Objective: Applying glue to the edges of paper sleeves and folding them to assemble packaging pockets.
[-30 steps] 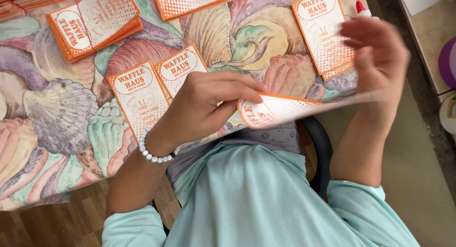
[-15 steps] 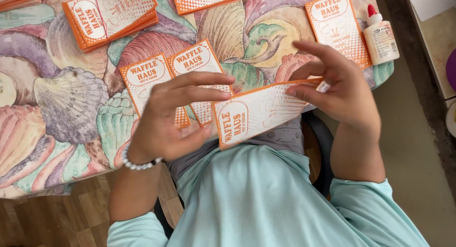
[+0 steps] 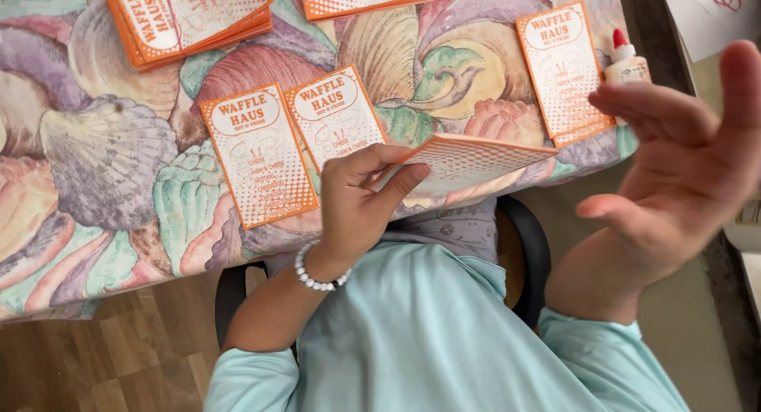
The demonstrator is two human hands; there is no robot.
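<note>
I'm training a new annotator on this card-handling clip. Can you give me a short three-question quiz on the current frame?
1. True or false: both hands grip the orange-and-white card.
2. Which is nearest the glue bottle?
A. the stack of cards
B. the single card at the table's right edge
C. the bead bracelet
3. How many cards lie side by side just beyond the left hand?

Key
1. False: only the left hand holds it; the right hand is open and off it.
2. B
3. Two, flat on the shell-patterned tablecloth.
</note>
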